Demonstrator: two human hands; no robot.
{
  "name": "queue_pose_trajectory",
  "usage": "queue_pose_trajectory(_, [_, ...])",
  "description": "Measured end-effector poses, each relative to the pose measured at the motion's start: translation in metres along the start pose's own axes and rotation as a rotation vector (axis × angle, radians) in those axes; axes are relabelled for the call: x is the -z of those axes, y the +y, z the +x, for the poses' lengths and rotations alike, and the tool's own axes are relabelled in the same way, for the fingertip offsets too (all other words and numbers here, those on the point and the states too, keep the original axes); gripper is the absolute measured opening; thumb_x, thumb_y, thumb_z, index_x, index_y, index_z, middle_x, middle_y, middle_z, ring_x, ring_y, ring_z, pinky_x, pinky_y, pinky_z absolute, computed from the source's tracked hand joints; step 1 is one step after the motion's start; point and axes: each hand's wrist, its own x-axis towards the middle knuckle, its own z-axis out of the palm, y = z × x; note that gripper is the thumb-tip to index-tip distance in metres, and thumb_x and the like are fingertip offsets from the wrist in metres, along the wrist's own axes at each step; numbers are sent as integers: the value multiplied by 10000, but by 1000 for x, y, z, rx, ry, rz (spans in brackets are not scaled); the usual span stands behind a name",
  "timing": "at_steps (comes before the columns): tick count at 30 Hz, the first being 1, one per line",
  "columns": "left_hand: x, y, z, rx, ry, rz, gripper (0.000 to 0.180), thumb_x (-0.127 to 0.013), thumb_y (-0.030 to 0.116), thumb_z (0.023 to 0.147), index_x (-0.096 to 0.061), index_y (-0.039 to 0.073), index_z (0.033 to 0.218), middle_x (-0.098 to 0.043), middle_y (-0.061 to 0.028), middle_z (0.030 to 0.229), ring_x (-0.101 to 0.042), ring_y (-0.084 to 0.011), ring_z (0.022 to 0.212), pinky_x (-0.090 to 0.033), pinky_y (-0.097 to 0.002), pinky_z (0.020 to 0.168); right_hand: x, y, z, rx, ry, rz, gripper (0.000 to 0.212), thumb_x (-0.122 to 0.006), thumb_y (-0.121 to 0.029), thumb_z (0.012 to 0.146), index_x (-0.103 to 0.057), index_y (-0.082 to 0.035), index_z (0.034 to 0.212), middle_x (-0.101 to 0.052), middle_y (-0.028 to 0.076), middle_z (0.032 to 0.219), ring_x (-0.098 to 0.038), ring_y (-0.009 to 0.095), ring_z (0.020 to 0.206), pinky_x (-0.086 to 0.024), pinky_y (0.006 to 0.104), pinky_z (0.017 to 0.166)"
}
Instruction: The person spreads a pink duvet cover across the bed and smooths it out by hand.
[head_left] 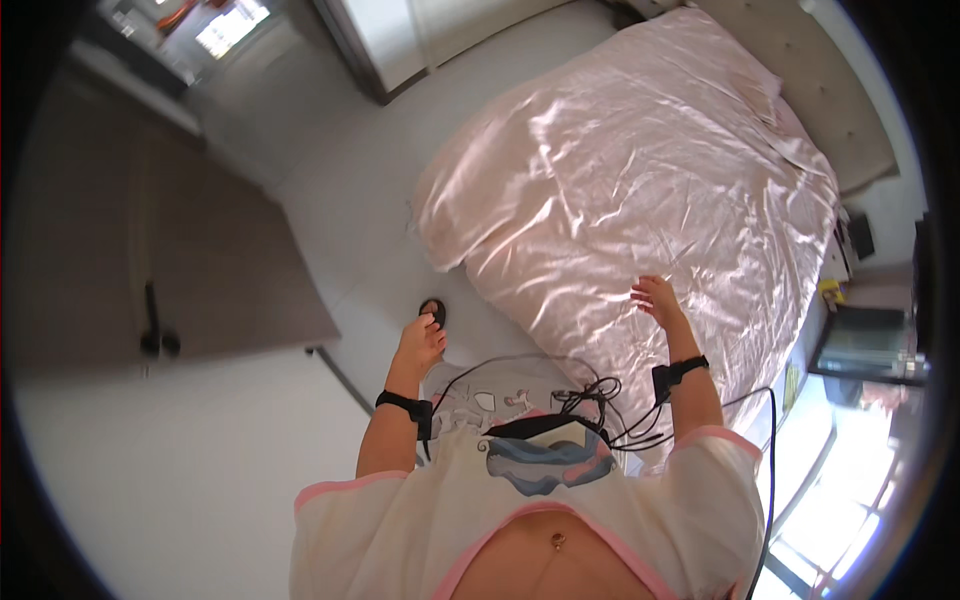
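My left hand [422, 341] hangs in front of me on the left with nothing visible in it. Its fingers are loosely bent, and a foot in a black slipper [432, 311] shows just beyond it. On the right, my right hand [656, 298] hovers over the bed with its fingers apart and holds nothing; whether it touches the cover cannot be told. A shiny pale pink satin cover [620, 180], rumpled with many creases, lies over the bed. Black straps with small boxes [405, 408] sit on both my forearms, and black cables [600, 400] loop between them.
A brown cabinet [220, 250] with black handles stands at the left. Grey floor [350, 180] runs between it and the bed. A padded beige headboard [835, 90] is at the far right. White cupboards [385, 40] stand at the back, and a bright window [840, 490] is at the lower right.
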Motion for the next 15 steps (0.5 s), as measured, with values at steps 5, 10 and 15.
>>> queue_pose_trajectory(5, [-24, 92, 79, 51, 116, 236, 293, -518, 229, 718, -440, 50, 936, -414, -61, 877, -415, -174, 674, -390, -302, 538, -16, 79, 13, 104, 19, 9, 147, -486, -197, 703, -478, -119, 827, -501, 4, 660, -505, 127, 622, -390, 262, 476])
queue_pose_trajectory(10, [-44, 163, 147, -76, 85, 716, 548, -571, 284, 690, -330, 33, 1114, -336, -112, 1139, -376, -227, 968, -387, -351, 676, -132, 66, 0, -421, 240, -4, 354, -570, -197, 666, -440, -108, 984, -503, 22, 772, -501, 159, 671, -391, 303, 551])
queue_pose_trajectory(15, [-66, 213, 211, -178, -29, 979, 657, -588, 342, 667, -277, 44, 1163, -304, -119, 1177, -346, -246, 1038, -368, -378, 742, -198, 87, 49, -152, 235, -337, 489, -635, -240, 594, -444, -28, 991, -506, 117, 848, -507, 199, 711, -431, 310, 558])
